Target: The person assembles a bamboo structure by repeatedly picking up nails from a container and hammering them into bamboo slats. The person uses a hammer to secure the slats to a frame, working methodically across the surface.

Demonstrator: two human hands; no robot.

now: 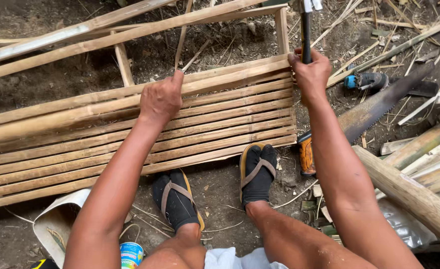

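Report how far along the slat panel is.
Done: many bamboo slats already lie side by side across the frame. In hand: the left hand pinches something small, likely a nail, at the top slat, while the right hand holds a raised hammer. Left: the frame's upper part is uncovered; a saw lies nearby.

Two hands, two sandalled feet, one slatted bamboo panel (145,124), one hammer (306,30), one handsaw (364,114), one tin can (131,254).
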